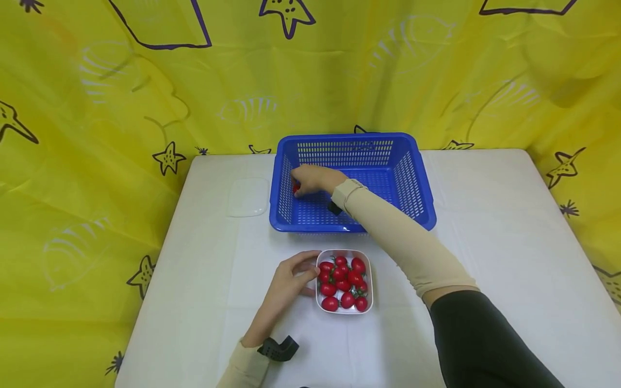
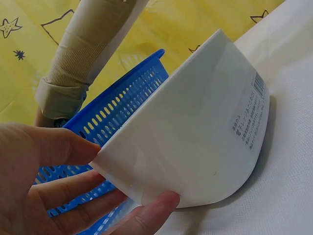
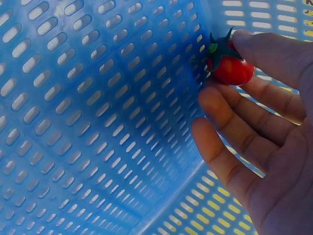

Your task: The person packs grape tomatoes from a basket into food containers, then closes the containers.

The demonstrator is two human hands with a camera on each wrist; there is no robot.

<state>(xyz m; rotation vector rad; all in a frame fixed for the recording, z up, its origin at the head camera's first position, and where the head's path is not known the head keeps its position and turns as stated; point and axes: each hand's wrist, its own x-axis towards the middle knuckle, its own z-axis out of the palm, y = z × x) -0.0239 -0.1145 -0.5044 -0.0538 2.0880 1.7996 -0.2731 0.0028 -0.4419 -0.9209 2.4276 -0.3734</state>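
Note:
In the blue basket (image 1: 317, 228) my right hand (image 1: 314, 179) reaches low by the left wall. Its thumb and fingers pinch a red cherry tomato (image 3: 232, 71) with a green calyx, close to the mesh wall. On the table in front, my left hand (image 1: 291, 277) holds the left side of a small white container (image 1: 371, 288). The thumb touches the container's rim, and other fingers bend around its corner and lower wall (image 2: 190, 122). Several cherry tomatoes (image 1: 342, 283) lie inside the container. The basket's interior is partly covered by my right forearm.
A clear plastic lid (image 1: 248, 198) lies left of the basket on the white tablecloth (image 1: 208, 280). Behind the table hangs a yellow patterned curtain (image 1: 242, 81). My right sleeve (image 1: 407, 237) crosses above the basket's front rim.

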